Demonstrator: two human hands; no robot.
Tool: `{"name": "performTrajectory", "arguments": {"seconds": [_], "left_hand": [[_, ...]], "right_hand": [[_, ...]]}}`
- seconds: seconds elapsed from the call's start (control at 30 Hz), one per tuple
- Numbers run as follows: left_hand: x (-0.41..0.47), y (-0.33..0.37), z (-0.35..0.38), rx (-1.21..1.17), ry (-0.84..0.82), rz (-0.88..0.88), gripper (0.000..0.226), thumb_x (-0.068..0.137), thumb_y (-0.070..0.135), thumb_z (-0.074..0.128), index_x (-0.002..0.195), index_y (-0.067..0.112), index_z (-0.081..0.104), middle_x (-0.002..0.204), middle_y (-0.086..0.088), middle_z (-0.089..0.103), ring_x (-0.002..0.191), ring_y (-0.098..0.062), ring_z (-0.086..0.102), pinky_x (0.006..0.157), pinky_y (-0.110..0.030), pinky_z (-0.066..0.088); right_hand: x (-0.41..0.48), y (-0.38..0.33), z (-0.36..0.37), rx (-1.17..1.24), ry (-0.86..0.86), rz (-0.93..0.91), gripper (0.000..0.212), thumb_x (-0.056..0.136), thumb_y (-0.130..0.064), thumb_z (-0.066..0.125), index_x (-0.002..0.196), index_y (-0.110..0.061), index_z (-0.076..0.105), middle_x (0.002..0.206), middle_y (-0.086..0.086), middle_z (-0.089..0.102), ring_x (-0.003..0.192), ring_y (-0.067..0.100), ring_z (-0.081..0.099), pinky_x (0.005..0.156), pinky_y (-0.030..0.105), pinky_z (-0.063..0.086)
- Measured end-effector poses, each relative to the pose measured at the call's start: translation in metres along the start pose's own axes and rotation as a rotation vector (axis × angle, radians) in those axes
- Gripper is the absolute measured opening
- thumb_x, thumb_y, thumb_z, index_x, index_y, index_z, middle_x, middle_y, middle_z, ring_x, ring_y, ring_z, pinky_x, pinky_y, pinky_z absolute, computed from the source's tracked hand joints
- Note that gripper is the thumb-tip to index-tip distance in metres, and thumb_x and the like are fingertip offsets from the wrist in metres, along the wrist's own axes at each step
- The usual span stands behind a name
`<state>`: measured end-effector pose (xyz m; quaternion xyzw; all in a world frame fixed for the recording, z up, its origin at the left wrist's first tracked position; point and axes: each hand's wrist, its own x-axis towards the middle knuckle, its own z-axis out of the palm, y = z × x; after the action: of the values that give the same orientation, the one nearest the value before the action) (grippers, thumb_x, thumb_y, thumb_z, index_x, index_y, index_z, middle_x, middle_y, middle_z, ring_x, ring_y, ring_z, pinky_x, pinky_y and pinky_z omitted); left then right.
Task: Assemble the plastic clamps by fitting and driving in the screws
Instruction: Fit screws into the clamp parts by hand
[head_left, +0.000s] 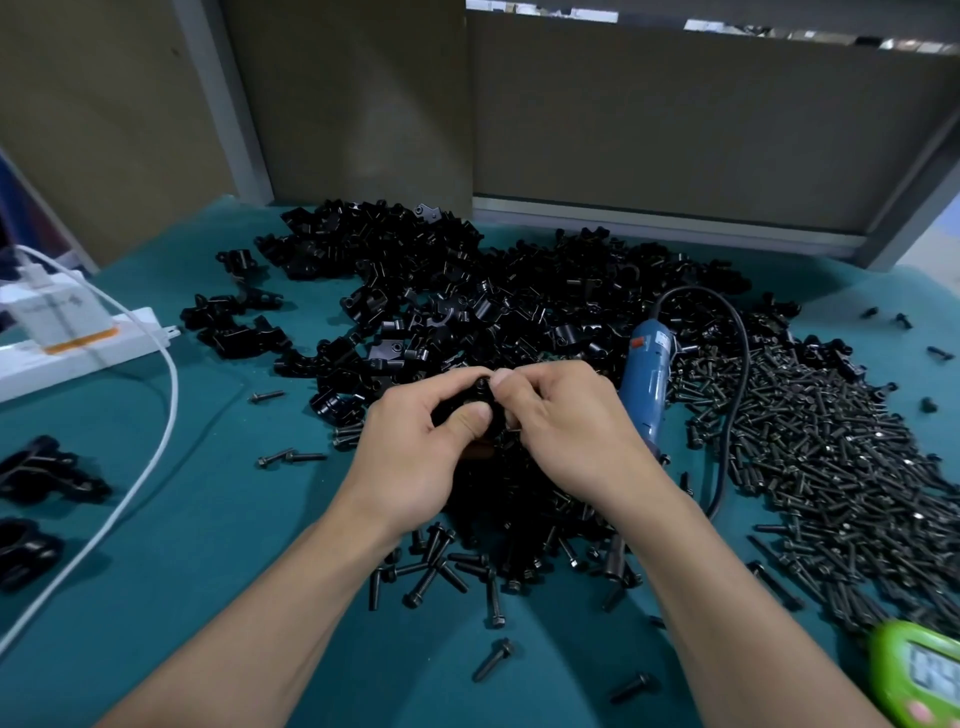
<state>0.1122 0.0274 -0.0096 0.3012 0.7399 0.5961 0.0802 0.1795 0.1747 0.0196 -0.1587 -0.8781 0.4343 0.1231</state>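
Note:
My left hand (415, 441) grips a black plastic clamp (470, 410) above the middle of the table, thumb across its front. My right hand (561, 421) meets it from the right and pinches a black screw (484, 385) at the clamp's top. The clamp is mostly hidden by my fingers. A big heap of black clamp parts (467, 296) lies behind my hands. A wide pile of black screws (841, 467) spreads to the right, with more screws (467, 566) loose under my wrists. The blue electric screwdriver (647, 384) lies just right of my right hand.
The screwdriver's black cord (737, 384) loops over the screw pile. A white power strip (83, 343) with a charger and a white cable (156, 447) lies at the left. Assembled clamps (41, 473) sit at the left edge. A green timer (919, 675) is at the bottom right.

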Motion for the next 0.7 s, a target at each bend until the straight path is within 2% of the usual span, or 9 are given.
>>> {"name": "performTrajectory", "arguments": {"seconds": [0.07, 0.2, 0.23, 0.3, 0.37, 0.47, 0.5, 0.6, 0.7], "left_hand": [[0.0, 0.003, -0.001, -0.036, -0.02, 0.01, 0.046, 0.101, 0.01, 0.064, 0.109, 0.054, 0.073, 0.102, 0.017, 0.079, 0.089, -0.004, 0.075, 0.077, -0.017, 0.058], [0.001, 0.007, -0.001, -0.081, -0.037, -0.012, 0.06, 0.101, 0.009, 0.064, 0.097, 0.069, 0.069, 0.102, 0.022, 0.078, 0.088, -0.005, 0.077, 0.075, -0.016, 0.058], [0.001, 0.005, -0.001, -0.083, -0.03, -0.022, 0.057, 0.101, 0.011, 0.064, 0.1, 0.067, 0.069, 0.103, 0.021, 0.078, 0.088, -0.007, 0.077, 0.077, -0.019, 0.06], [0.002, 0.0, 0.0, -0.097, -0.018, -0.044, 0.046, 0.102, 0.01, 0.064, 0.109, 0.055, 0.072, 0.104, 0.014, 0.079, 0.088, -0.011, 0.078, 0.077, -0.025, 0.062], [0.003, -0.004, 0.0, -0.139, -0.005, -0.085, 0.036, 0.102, 0.009, 0.063, 0.115, 0.04, 0.074, 0.107, 0.004, 0.079, 0.089, -0.015, 0.078, 0.08, -0.033, 0.064], [0.002, -0.007, 0.001, -0.14, -0.01, -0.139, 0.032, 0.102, 0.011, 0.062, 0.117, 0.036, 0.076, 0.118, -0.003, 0.074, 0.083, -0.02, 0.079, 0.089, -0.044, 0.062], [0.002, -0.007, 0.001, -0.13, -0.011, -0.146, 0.032, 0.102, 0.011, 0.062, 0.117, 0.037, 0.076, 0.121, -0.003, 0.073, 0.082, -0.02, 0.079, 0.09, -0.044, 0.062], [0.002, -0.005, 0.001, -0.109, -0.014, -0.149, 0.033, 0.103, 0.012, 0.062, 0.118, 0.038, 0.074, 0.131, -0.004, 0.069, 0.082, -0.016, 0.079, 0.093, -0.045, 0.06], [0.001, -0.002, 0.002, -0.082, -0.011, -0.14, 0.035, 0.103, 0.013, 0.061, 0.119, 0.042, 0.073, 0.135, -0.005, 0.068, 0.082, -0.014, 0.079, 0.094, -0.045, 0.059]], "right_hand": [[-0.001, 0.0, -0.004, 0.035, -0.053, -0.001, 0.041, 0.105, -0.037, 0.053, 0.07, -0.017, 0.062, 0.049, -0.005, 0.057, 0.038, 0.003, 0.039, 0.041, 0.017, 0.032], [-0.001, 0.0, -0.001, -0.043, 0.017, -0.02, 0.054, 0.105, -0.037, 0.052, 0.056, -0.016, 0.047, 0.042, -0.011, 0.039, 0.039, 0.007, 0.035, 0.042, 0.018, 0.029], [-0.002, -0.001, 0.001, -0.046, 0.023, -0.013, 0.057, 0.105, -0.042, 0.05, 0.055, -0.016, 0.046, 0.042, -0.011, 0.04, 0.039, 0.007, 0.035, 0.042, 0.019, 0.029], [-0.003, -0.003, -0.001, -0.058, 0.045, 0.027, 0.061, 0.104, -0.056, 0.044, 0.063, -0.013, 0.058, 0.048, -0.008, 0.055, 0.045, 0.008, 0.05, 0.049, 0.026, 0.042], [-0.001, 0.0, -0.013, -0.123, 0.166, 0.081, 0.057, 0.103, -0.061, 0.042, 0.075, -0.018, 0.068, 0.059, -0.004, 0.068, 0.056, 0.012, 0.062, 0.06, 0.029, 0.05], [0.004, 0.014, -0.042, -0.431, 0.416, 0.227, 0.032, 0.099, -0.049, 0.056, 0.093, -0.02, 0.067, 0.068, -0.002, 0.064, 0.062, 0.02, 0.058, 0.059, 0.028, 0.04], [0.006, 0.02, -0.05, -0.546, 0.435, 0.332, 0.034, 0.098, -0.051, 0.058, 0.101, -0.018, 0.062, 0.077, 0.002, 0.062, 0.068, 0.026, 0.056, 0.063, 0.031, 0.039], [0.009, 0.038, -0.059, -0.643, 0.285, 0.602, 0.063, 0.091, -0.071, 0.056, 0.109, -0.012, 0.05, 0.091, 0.009, 0.058, 0.08, 0.032, 0.057, 0.07, 0.039, 0.043], [0.013, 0.047, -0.063, -0.474, 0.231, 0.619, 0.064, 0.084, -0.072, 0.066, 0.09, -0.009, 0.061, 0.083, 0.009, 0.065, 0.071, 0.029, 0.063, 0.059, 0.034, 0.045]]}}
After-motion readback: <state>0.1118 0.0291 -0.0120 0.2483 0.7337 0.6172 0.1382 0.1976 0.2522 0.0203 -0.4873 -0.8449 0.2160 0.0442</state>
